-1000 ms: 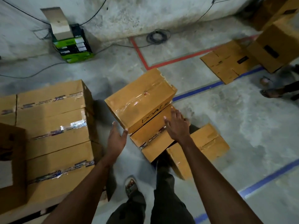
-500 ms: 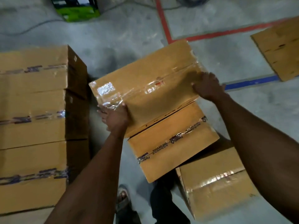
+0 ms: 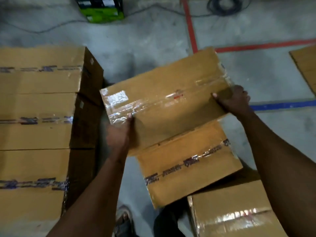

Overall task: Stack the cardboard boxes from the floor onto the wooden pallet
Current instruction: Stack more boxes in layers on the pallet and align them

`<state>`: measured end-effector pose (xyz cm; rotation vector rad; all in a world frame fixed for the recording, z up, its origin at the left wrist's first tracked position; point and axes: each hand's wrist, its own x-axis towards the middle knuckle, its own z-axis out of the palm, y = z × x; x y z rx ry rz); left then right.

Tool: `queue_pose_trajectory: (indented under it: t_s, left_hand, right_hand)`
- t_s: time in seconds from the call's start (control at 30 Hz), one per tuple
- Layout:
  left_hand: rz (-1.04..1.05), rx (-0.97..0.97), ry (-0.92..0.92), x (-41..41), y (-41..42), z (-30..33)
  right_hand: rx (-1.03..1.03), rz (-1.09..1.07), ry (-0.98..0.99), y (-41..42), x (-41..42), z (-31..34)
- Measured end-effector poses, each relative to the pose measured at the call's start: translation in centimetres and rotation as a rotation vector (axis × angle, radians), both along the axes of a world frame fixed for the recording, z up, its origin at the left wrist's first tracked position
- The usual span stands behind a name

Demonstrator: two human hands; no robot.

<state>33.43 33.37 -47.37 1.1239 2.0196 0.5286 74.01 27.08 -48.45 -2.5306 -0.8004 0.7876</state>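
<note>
A taped cardboard box [image 3: 167, 98] sits tilted in the middle, held at both ends. My left hand [image 3: 118, 134] grips its near left corner and my right hand [image 3: 233, 100] grips its right edge. Beneath it lies a second box [image 3: 189, 168] with printed tape, and a third box [image 3: 236, 212] is at the lower right. On the left, three taped boxes [image 3: 39, 110] stand side by side in a stack; the pallet under them is hidden.
Bare concrete floor [image 3: 147, 41] carries red tape [image 3: 190, 26] and blue tape [image 3: 283, 105] lines. A green and black crate [image 3: 102, 9] and a coiled cable [image 3: 224, 6] lie at the far side. Flat cardboard [image 3: 306, 65] lies right. My sandalled foot [image 3: 123, 221] is below.
Both hands went from reaching beside the top box to gripping its ends. The view has come closer and tipped down, and the box looks raised slightly off the one beneath.
</note>
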Motion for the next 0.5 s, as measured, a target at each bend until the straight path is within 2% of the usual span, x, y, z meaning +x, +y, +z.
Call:
queue_pose_trajectory:
  t_s: [0.1, 0.2, 0.4, 0.5]
  left_hand:
    - [-0.019, 0.029, 0.003, -1.6, -2.3, 2.5]
    - [0.057, -0.022, -0.119, -2.9, -6.2, 6.7]
    - [0.266, -0.184, -0.202, -9.8, -12.4, 20.5]
    - [0.371, -0.134, -0.247, -14.9, -15.2, 26.7]
  right_hand:
    - [0.017, -0.024, -0.018, -1.2, 0.3, 2.0]
    - [0.093, -0.010, -0.003, -3.0, -0.2, 6.2]
    - [0.117, 0.167, -0.082, -2.3, -5.6, 18.4]
    - [0.102, 0.309, -0.097, 0.9, -10.4, 23.4]
